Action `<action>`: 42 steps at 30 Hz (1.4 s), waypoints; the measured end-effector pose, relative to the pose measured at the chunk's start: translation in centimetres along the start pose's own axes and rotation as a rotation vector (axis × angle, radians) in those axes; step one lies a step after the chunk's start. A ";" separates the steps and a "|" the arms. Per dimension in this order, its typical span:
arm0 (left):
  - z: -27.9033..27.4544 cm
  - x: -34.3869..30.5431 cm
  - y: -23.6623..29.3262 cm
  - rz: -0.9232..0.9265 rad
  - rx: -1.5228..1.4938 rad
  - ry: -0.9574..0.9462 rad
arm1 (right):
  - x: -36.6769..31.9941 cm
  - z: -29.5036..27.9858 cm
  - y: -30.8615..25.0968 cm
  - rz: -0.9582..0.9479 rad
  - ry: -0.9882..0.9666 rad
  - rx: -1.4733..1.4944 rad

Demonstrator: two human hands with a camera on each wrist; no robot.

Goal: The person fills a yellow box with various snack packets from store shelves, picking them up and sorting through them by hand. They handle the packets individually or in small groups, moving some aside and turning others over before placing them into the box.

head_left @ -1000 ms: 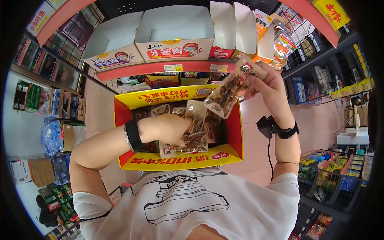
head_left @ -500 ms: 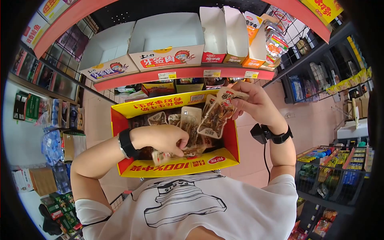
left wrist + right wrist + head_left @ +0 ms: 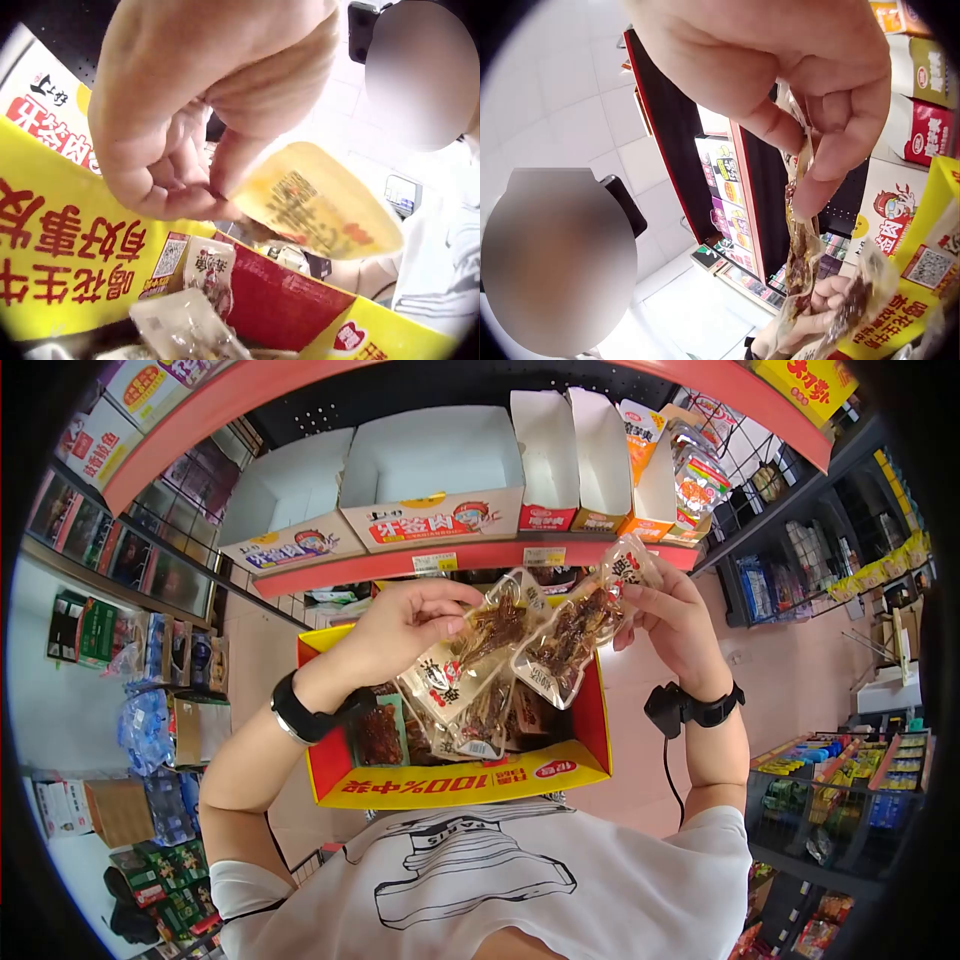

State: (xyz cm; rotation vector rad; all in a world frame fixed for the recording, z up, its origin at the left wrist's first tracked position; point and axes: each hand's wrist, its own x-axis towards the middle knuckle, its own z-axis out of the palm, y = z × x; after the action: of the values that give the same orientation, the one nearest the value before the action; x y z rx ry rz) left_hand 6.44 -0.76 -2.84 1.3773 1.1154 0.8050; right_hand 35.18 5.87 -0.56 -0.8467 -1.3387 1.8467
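Observation:
My left hand [image 3: 405,628] pinches a clear vacuum-sealed snack packet [image 3: 505,622] with brown, shredded-looking contents, above an open yellow and red carton [image 3: 430,788]. In the left wrist view the pale printed back of this packet [image 3: 319,199] faces the camera, below the thumb. To the right, my right hand [image 3: 678,622] holds a similar snack packet [image 3: 572,645] by its narrow upper end, between thumb and fingers. Seen edge-on in the right wrist view, that packet [image 3: 802,251] hangs down from the fingertips. More packets [image 3: 480,725] lie jumbled in the carton, partly hidden by the raised ones.
Behind the carton runs a red-edged shelf [image 3: 400,568] with open white display boxes [image 3: 430,460] and, at its right end, packed snacks [image 3: 700,485]. A black rack [image 3: 840,790] of goods stands at the right. Boxes and blue bundles [image 3: 145,730] line the left side.
My left hand has risen from among the packets in the carton and now holds one up. The right hand's packet first dipped towards the carton, then rose a little beside the left one.

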 end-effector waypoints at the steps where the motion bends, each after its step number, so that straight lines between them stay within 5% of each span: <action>1: -0.1 0.1 0.1 0.028 -0.110 0.066 | 0.1 -0.1 -0.1 0.020 -0.003 0.055; 10: 0.2 0.4 0.2 0.121 -0.193 0.158 | 1.1 2.1 0.9 0.090 -0.046 0.066; 22: 1.5 1.0 0.7 0.127 -0.174 0.085 | 2.2 3.6 1.3 0.076 -0.153 -0.140; 28: 1.5 0.4 1.7 -0.097 -0.181 -0.068 | 2.4 3.5 2.1 0.084 -0.178 -0.088; 42: 2.0 0.6 0.3 -0.035 -0.086 -0.177 | 2.4 3.2 2.0 -0.019 -0.139 -0.157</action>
State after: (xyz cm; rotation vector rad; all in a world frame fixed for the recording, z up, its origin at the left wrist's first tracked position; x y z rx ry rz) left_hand 8.56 -0.88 -2.86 1.3268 0.9542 0.6836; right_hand 30.97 5.78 -1.91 -0.7928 -1.5900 1.8320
